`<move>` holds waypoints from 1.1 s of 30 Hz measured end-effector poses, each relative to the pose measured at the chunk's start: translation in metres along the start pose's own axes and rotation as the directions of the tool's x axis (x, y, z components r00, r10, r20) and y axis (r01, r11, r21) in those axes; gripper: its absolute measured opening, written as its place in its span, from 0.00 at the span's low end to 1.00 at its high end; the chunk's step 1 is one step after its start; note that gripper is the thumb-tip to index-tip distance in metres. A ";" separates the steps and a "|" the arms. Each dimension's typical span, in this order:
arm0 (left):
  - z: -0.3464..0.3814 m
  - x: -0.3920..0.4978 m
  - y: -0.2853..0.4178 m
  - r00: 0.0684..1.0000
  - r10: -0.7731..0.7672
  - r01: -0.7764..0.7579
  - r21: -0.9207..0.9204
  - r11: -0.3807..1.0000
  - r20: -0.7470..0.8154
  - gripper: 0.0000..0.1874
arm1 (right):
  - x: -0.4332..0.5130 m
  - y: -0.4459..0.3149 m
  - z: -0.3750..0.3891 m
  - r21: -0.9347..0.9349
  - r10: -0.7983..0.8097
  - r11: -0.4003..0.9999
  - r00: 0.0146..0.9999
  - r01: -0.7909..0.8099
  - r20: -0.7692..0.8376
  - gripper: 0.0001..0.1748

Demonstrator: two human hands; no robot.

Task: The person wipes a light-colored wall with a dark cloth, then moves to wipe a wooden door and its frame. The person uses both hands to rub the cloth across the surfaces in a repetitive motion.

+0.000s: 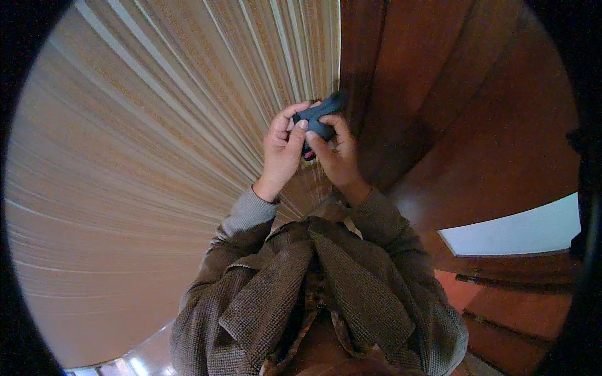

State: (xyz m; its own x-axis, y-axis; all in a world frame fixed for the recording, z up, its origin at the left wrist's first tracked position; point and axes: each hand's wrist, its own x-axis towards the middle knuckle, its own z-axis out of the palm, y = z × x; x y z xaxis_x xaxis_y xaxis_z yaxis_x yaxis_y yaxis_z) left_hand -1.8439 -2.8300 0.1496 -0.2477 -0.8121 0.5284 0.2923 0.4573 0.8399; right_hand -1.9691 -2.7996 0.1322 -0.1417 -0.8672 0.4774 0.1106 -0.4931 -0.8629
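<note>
A small dark blue-grey object (320, 110), perhaps a folded cloth or soft pouch, is held up between both hands in front of my chest. My left hand (286, 140) grips its left end, with the thumb pressed on its face. On the other side my right hand (336, 148) pinches its lower right part between thumb and bent forefinger. A narrow end of the object points up and to the right. Below the thumbs a dark piece with a pink patch (308, 154) shows; whether it belongs to the same object I cannot tell.
A pale striped surface (141, 164), bent by the lens, fills the left side. Dark reddish-brown wooden panels (470, 117) stand on the right, close to my right arm. At the lower right are a pale opening or panel (517, 230) and reddish-brown boards (522, 310).
</note>
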 end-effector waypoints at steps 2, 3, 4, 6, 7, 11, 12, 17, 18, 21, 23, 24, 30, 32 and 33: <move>-0.003 -0.001 -0.002 0.990 0.136 -0.141 0.142 0.980 0.045 0.16 | -0.007 0.002 -0.001 0.030 0.062 0.998 0.991 -0.059 -0.116 0.14; -0.006 -0.002 -0.002 0.989 0.147 -0.150 0.154 0.977 0.031 0.16 | -0.010 0.003 -0.002 0.043 -0.023 0.999 0.972 0.034 -0.234 0.12; -0.006 -0.002 -0.002 0.987 0.158 -0.159 0.164 0.974 0.016 0.16 | -0.012 0.004 -0.007 -0.050 -0.098 0.995 0.947 0.087 -0.304 0.12; -0.007 -0.004 -0.003 0.993 0.113 -0.107 0.138 0.985 -0.041 0.16 | -0.013 0.008 -0.013 -0.111 -0.148 0.987 0.907 0.114 -0.394 0.13; -0.006 -0.006 -0.003 0.997 0.079 -0.077 0.092 0.993 -0.018 0.16 | -0.015 0.011 -0.015 -0.074 -0.117 0.993 0.900 0.095 -0.420 0.15; 0.007 -0.018 -0.014 0.994 0.022 -0.067 0.420 0.905 0.111 0.18 | -0.022 0.034 -0.005 -0.157 -0.008 0.986 0.939 -0.049 -0.343 0.20; 0.009 -0.018 -0.019 0.982 0.134 -0.174 0.361 0.916 0.132 0.19 | -0.023 0.041 -0.003 -0.112 -0.090 0.992 0.956 0.061 -0.279 0.25; 0.012 -0.018 -0.037 0.997 0.067 -0.069 0.032 0.997 0.046 0.22 | -0.028 0.053 -0.021 -0.064 -0.204 0.977 0.979 0.202 -0.021 0.31; 0.012 -0.017 -0.038 0.998 0.057 -0.057 0.023 0.998 0.038 0.22 | -0.027 0.053 -0.025 -0.111 -0.201 0.974 0.980 0.199 -0.010 0.30; 0.012 -0.013 -0.036 0.995 0.083 -0.089 0.102 0.991 0.064 0.25 | -0.013 0.052 -0.028 -0.254 -0.341 0.908 0.940 0.334 0.016 0.27; 0.011 -0.003 -0.033 0.992 0.099 -0.111 0.175 0.978 0.074 0.26 | 0.010 0.055 -0.018 -0.355 -0.468 0.828 0.883 0.435 -0.010 0.25; 0.010 0.002 -0.031 0.992 0.106 -0.112 0.099 0.989 0.068 0.27 | 0.017 0.057 -0.009 -0.398 -0.529 0.787 0.847 0.472 -0.042 0.25; 0.020 0.007 -0.035 0.992 0.114 -0.122 0.250 0.961 0.047 0.30 | 0.057 0.079 -0.013 -0.191 -0.547 0.834 0.824 0.518 -0.151 0.22; 0.022 0.002 -0.042 0.989 0.143 -0.147 0.314 0.938 0.036 0.30 | 0.059 0.090 -0.022 -0.250 -0.606 0.781 0.791 0.572 -0.084 0.21; 0.020 -0.001 -0.044 0.985 0.169 -0.163 0.374 0.913 0.016 0.29 | 0.058 0.093 -0.023 -0.285 -0.612 0.766 0.789 0.576 -0.052 0.21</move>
State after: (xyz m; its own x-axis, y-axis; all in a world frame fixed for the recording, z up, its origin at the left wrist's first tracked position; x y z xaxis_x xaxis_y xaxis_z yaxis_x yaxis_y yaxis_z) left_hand -1.8752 -2.8421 0.1151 -0.2097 -0.7170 0.6647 -0.0381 0.6853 0.7272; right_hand -1.9898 -2.8943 0.0755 -0.2302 -0.3789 0.8964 -0.2769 -0.8575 -0.4336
